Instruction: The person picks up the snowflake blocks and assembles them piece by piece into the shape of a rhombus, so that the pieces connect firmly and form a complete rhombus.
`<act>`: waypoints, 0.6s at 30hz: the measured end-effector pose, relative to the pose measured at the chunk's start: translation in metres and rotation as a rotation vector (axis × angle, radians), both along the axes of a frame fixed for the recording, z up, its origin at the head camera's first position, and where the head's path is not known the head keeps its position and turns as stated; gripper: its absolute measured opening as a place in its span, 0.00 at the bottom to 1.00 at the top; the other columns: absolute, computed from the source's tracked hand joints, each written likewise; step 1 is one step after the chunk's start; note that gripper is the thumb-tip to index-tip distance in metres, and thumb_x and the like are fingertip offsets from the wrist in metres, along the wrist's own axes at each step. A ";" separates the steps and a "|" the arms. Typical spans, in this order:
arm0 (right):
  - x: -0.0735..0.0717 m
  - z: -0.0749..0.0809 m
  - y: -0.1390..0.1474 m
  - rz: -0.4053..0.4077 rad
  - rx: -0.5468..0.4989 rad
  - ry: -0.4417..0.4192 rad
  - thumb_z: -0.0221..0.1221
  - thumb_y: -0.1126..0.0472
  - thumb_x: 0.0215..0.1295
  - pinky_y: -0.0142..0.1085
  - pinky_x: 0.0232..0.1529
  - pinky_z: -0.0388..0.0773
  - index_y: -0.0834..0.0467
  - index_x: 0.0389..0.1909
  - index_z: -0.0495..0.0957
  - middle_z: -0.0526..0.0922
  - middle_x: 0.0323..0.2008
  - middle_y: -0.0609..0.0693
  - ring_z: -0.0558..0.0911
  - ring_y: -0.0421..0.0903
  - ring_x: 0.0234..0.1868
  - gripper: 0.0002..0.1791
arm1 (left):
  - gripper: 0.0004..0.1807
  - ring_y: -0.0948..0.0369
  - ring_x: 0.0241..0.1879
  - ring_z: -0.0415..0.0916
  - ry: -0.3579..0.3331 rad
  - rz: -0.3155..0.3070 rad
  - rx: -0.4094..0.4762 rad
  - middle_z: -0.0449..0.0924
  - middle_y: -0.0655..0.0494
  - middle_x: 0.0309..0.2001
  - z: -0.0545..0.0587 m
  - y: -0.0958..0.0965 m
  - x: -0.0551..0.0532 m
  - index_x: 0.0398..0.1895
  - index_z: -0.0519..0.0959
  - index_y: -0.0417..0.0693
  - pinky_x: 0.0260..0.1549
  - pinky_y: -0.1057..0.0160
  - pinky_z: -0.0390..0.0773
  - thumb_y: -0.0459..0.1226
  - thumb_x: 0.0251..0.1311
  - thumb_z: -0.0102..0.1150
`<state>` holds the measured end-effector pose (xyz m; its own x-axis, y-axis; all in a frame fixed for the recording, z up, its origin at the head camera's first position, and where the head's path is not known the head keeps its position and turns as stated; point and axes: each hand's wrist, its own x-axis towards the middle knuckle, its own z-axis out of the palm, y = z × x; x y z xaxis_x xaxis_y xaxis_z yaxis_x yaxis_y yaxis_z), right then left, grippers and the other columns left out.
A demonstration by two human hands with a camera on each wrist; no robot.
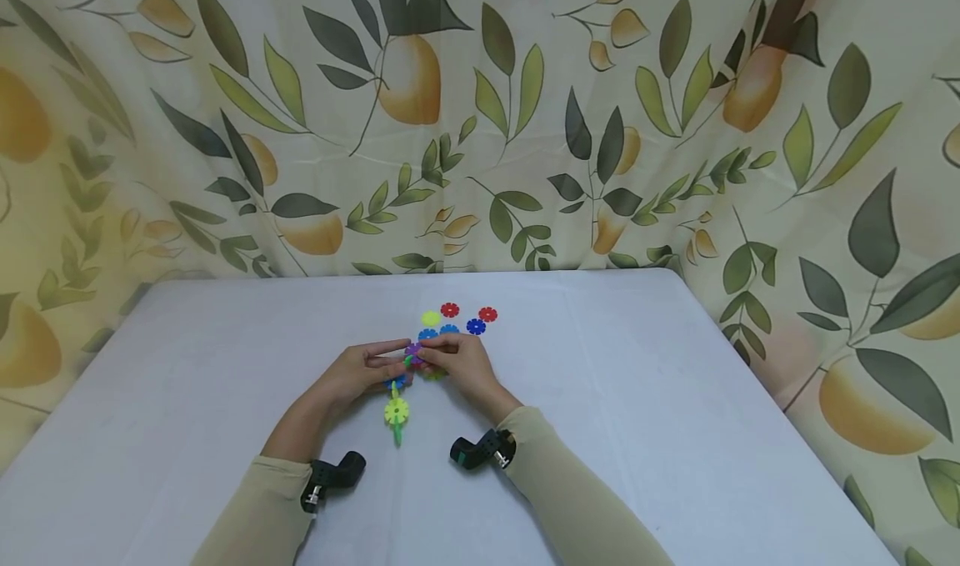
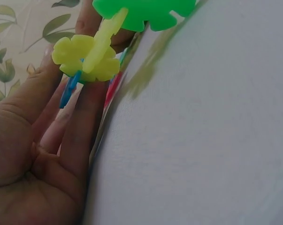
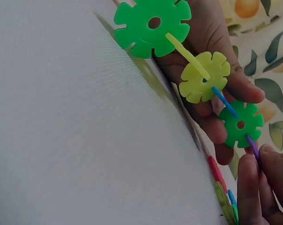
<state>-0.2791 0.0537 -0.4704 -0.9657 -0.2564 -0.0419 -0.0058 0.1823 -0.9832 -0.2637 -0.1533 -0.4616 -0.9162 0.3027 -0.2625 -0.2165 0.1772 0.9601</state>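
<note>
My left hand (image 1: pixel 358 373) holds a chain of notched plastic discs, slotted edge to edge. In the right wrist view, a large green disc (image 3: pixel 136 40) leads to yellow discs (image 3: pixel 211 70), a thin blue disc (image 3: pixel 225 101) and a smaller green disc (image 3: pixel 241 125). The left thumb and fingers are around this last part. My right hand (image 1: pixel 463 364) pinches a purple disc (image 3: pixel 253 150) between thumb and forefinger, its edge at the small green disc's rim. In the head view the chain's yellow disc (image 1: pixel 396 412) hangs toward me.
Several loose discs lie just beyond the hands, among them a red disc (image 1: pixel 487 314), a yellow disc (image 1: pixel 431 318) and a dark blue disc (image 1: pixel 476 327). A white cloth covers the table (image 1: pixel 637 399). Behind it hangs a leaf-and-fruit patterned curtain (image 1: pixel 517 166).
</note>
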 end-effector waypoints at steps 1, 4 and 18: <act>0.000 0.000 0.000 0.001 0.003 0.004 0.63 0.59 0.66 0.32 0.41 0.84 0.58 0.46 0.85 0.87 0.43 0.51 0.86 0.41 0.35 0.11 | 0.30 0.54 0.47 0.85 0.003 -0.005 0.002 0.82 0.42 0.53 0.000 -0.001 0.000 0.69 0.70 0.45 0.50 0.60 0.81 0.38 0.64 0.63; 0.000 0.000 0.000 0.002 0.007 0.004 0.63 0.59 0.66 0.32 0.41 0.84 0.58 0.47 0.85 0.87 0.43 0.51 0.86 0.41 0.36 0.11 | 0.29 0.53 0.49 0.84 0.020 -0.021 -0.009 0.81 0.42 0.55 -0.002 -0.003 0.000 0.69 0.70 0.47 0.52 0.59 0.80 0.37 0.64 0.62; -0.001 0.000 0.003 0.034 0.025 0.010 0.60 0.59 0.69 0.32 0.43 0.83 0.58 0.49 0.85 0.87 0.43 0.51 0.85 0.41 0.36 0.12 | 0.31 0.53 0.54 0.81 0.111 -0.086 -0.076 0.77 0.38 0.60 -0.002 -0.007 0.001 0.70 0.69 0.49 0.51 0.58 0.81 0.36 0.63 0.63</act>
